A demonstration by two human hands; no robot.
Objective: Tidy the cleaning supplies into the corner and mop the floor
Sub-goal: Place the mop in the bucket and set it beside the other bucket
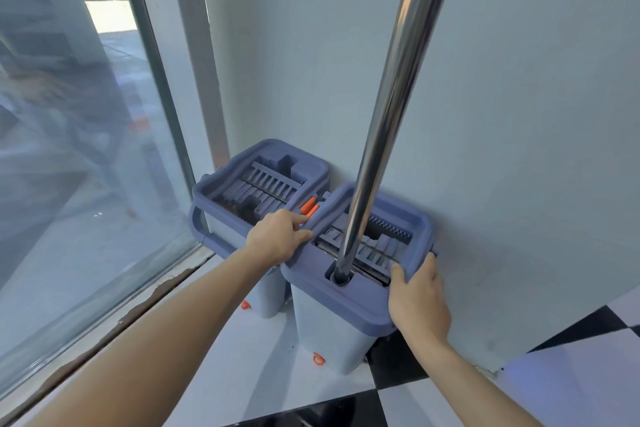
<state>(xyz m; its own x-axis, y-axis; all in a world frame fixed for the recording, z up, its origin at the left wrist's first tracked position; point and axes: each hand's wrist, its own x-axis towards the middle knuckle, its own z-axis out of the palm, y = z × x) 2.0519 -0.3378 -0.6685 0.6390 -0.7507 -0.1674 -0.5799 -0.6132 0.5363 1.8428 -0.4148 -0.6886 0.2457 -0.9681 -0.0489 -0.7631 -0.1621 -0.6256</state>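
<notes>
— Since both hands are on the near bucket (346, 315), what makes this step go well?

— Keep it level. The left hand (277, 239) rests on the rim's left edge, fingers curled over it, and the right hand (417, 298) grips the right edge, thumb on top. An even hold on both sides should stop it tipping.

— Where does it stand?

— On the floor (263, 374) in the corner, close against the wall (519, 114), just beside the far bucket (256, 184) by the window (69, 149).

— And the pole (394, 97)?

— It rises from the slot near the front of the lid and leans toward the camera. I'd slide the bucket gently, since a jolt could swing the pole. Push it snug to its neighbour, then let go.
</notes>
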